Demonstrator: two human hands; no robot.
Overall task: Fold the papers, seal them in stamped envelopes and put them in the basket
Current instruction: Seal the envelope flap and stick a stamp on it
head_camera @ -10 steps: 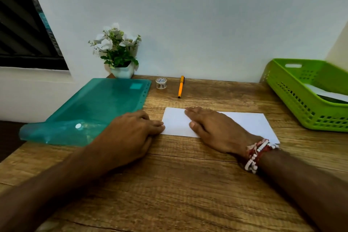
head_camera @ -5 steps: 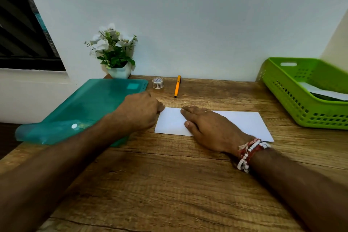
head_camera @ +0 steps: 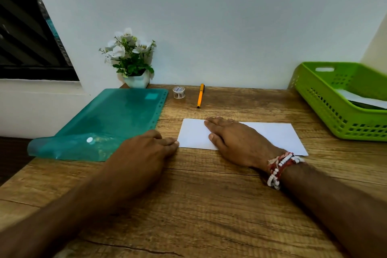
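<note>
A white folded paper (head_camera: 272, 135) lies flat on the wooden desk (head_camera: 209, 195), long side left to right. My right hand (head_camera: 234, 142) rests palm down on its left half, fingers straight and pointing left. My left hand (head_camera: 144, 151) lies on the desk just left of the paper, its fingertips touching the paper's near left corner. The green basket (head_camera: 326, 111) stands at the right edge with white paper (head_camera: 356, 98) inside it.
A teal plastic folder (head_camera: 109, 123) lies at the left, next to my left hand. Against the back wall stand a small potted plant (head_camera: 134, 63), a roll of tape (head_camera: 179, 92) and an orange pen (head_camera: 200, 96). A window is at far left.
My left hand slid along the paper's left edge, up to the far corner and back down to the near corner. My right hand stayed pressed on the paper.
</note>
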